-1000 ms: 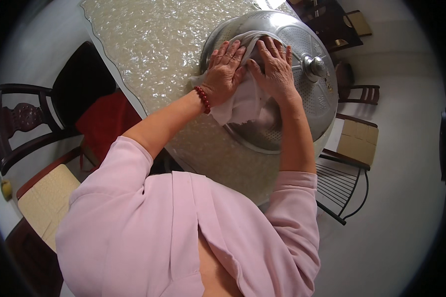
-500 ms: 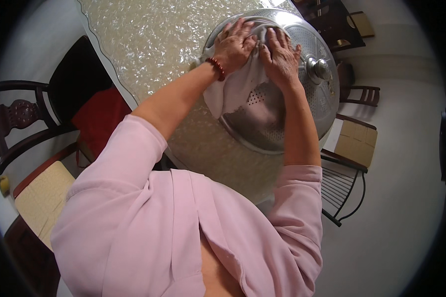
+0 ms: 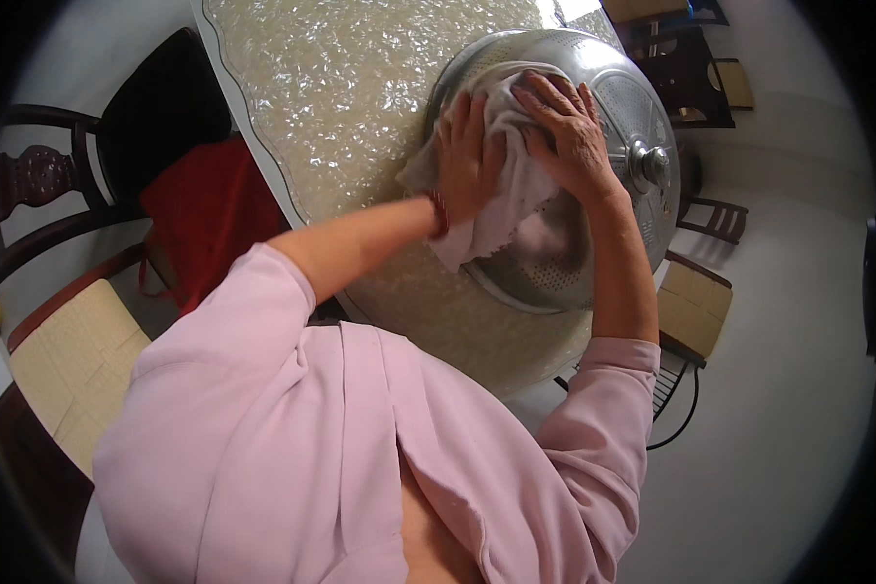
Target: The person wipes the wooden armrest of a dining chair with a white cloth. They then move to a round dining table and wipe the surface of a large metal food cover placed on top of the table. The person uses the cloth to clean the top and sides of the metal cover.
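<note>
A large domed metal lid [image 3: 545, 277] lies on the table, with small holes punched through it and a round knob [image 3: 649, 166] toward its right. Over its left part is draped a crumpled white cloth [image 3: 511, 112]. My left hand [image 3: 469, 161], with a red bead bracelet at the wrist, presses on the cloth with its fingers stretched out; it is slightly blurred. Spread fingers of my right hand [image 3: 579, 141] rest on the cloth's right side, left of the knob. The cloth and hands hide part of the lid.
A glossy, mottled cover [image 3: 311, 97] with a wavy edge lies over the table. At the left are dark wooden chairs [image 3: 44, 180] and a red cloth [image 3: 209, 214]. More chairs stand along the right, one with a tan seat [image 3: 693, 307].
My left hand has slid nearer to me over the lid, and the cloth is bunched differently. My right hand stays near the knob. The whole view has shifted slightly.
</note>
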The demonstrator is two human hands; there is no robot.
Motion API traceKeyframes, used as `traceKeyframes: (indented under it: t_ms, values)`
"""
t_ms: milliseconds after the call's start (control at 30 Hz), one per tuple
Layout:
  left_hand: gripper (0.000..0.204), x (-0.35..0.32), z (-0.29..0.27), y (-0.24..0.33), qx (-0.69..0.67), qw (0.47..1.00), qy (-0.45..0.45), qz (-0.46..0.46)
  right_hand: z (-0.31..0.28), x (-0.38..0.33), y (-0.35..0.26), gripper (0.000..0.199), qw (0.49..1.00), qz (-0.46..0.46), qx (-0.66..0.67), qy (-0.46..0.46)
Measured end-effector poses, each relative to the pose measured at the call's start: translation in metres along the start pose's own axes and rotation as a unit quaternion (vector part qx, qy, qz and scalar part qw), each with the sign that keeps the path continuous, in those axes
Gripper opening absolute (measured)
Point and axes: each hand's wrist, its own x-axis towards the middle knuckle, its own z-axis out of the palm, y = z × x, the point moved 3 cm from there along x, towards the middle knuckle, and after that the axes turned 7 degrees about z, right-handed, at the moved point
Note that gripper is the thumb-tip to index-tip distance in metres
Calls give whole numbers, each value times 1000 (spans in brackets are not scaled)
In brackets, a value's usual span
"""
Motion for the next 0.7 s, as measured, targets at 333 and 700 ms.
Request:
traceKeyframes:
  t_ms: [333, 700]
  values:
    - [55, 12, -22, -24, -32, 996, -64, -61, 2, 7, -15, 40, 1000, 0, 3, 6]
    - [65, -18, -30, -35, -72, 986, -141, -58, 19, -3, -66, 43, 998, -12, -57, -23]
